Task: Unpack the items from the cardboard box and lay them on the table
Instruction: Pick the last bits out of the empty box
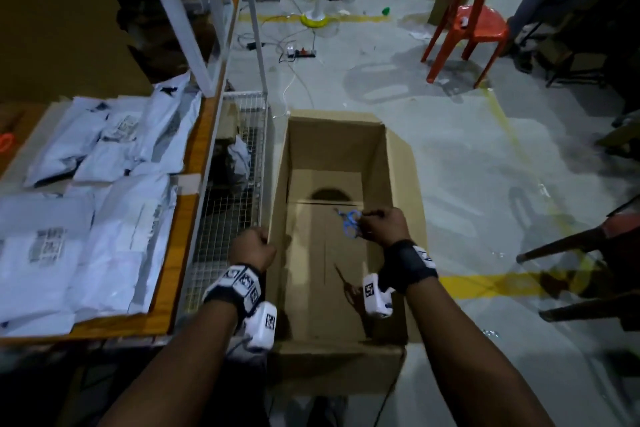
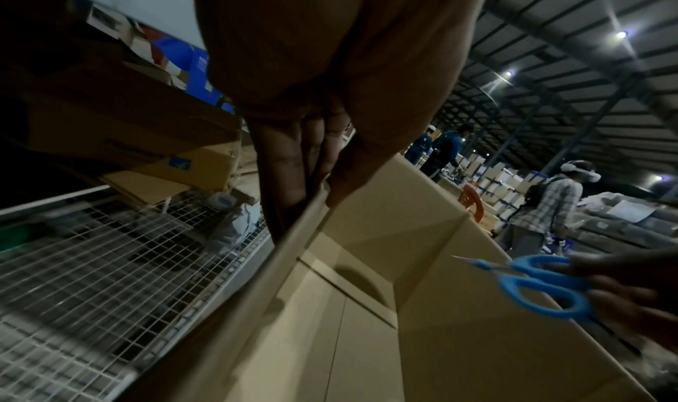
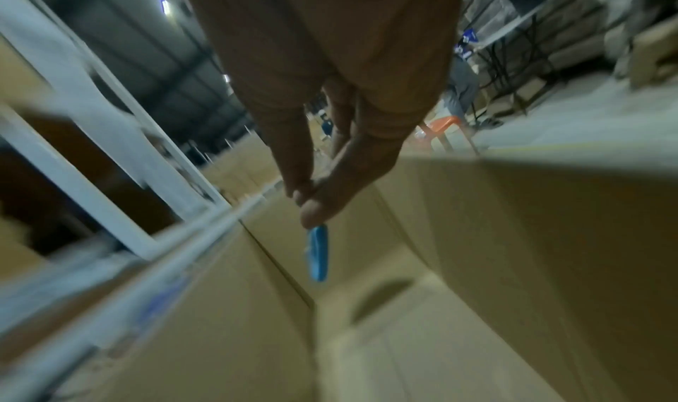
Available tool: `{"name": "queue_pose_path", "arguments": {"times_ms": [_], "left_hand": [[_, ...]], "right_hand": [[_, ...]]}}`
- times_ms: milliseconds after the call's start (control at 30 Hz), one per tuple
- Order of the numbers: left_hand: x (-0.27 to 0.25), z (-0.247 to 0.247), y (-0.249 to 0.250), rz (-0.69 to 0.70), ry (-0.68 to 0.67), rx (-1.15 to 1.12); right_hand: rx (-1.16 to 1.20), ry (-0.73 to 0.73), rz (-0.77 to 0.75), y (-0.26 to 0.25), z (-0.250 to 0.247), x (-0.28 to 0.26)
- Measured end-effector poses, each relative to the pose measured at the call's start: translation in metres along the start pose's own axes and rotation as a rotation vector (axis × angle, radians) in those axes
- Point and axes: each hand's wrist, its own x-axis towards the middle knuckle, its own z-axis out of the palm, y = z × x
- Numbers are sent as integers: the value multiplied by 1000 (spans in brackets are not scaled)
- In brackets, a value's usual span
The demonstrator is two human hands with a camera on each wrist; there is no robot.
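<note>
The cardboard box (image 1: 337, 149) wall is pinched by the left hand (image 1: 252, 250), seemingly for steadiness; blue scissors (image 2: 543, 285) are held in the right hand (image 1: 382, 227) grip above the bare interior.

A warehouse: a high roof with strip lights (image 2: 620, 34), stacked cartons (image 2: 502, 182), metal racking (image 1: 194, 10), and white mailer bags (image 1: 86, 218) piled on the counter (image 1: 180, 218).

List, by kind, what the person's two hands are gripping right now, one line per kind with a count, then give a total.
Blue-handled scissors: 1, held by the right hand above the open box.
Cardboard box: 1, its near-left wall gripped by the left hand.
Total: 2
</note>
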Motion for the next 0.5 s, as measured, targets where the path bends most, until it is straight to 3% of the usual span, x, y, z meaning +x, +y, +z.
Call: {"name": "queue_pose_path", "arguments": {"times_ms": [233,500], "left_hand": [[21,-5,-12,-70,-4,-45],[25,-5,-8,-51,63,40]], "right_hand": [[268,-90,-44,14,-33,-67],[484,-149,-18,14,-28,-105]]}}
